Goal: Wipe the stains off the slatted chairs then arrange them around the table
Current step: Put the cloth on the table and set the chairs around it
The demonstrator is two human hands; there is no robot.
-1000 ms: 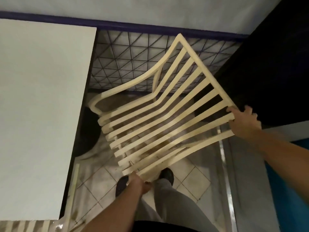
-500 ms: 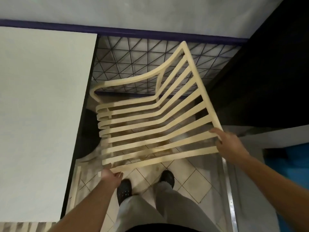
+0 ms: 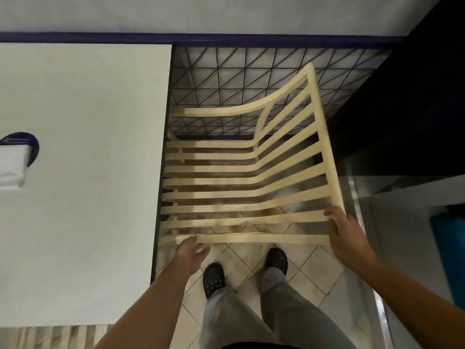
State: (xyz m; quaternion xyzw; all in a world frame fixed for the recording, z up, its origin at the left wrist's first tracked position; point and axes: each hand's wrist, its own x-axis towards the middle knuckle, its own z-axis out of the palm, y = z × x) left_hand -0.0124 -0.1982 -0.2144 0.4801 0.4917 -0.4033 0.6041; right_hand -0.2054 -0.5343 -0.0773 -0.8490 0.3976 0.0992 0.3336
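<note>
Floor [image 3: 297, 280]: pale square tiles laid on the diagonal, dimly lit.

Slatted chair [image 3: 239, 182]: cream, long curved slats. It stands just beside the right edge of the table [image 3: 80, 137], with the front ends of its seat slats at or under that edge and its back rising toward the right.

Right hand [image 3: 346, 231]: grips the near corner of the chair's back, thumb on one slat end and fingers curled round the end rail.

Left hand [image 3: 190, 250]: at the front end of the nearest rail, touching it. The fingers are loose and spread, not wrapped round anything.

Table: white, flat top. At its far left edge is a dark blue holder [image 3: 30, 144] with white folded napkins [image 3: 11, 167].

Second slatted chair [image 3: 63, 336]: cream; only a strip shows, below the table's near edge.

Wall tiles [image 3: 226, 79]: pale with a dark triangle grid, behind the chair.

Person: grey trousers [image 3: 251, 318] and black shoes [image 3: 214, 278], standing close to the chair's near side.
</note>
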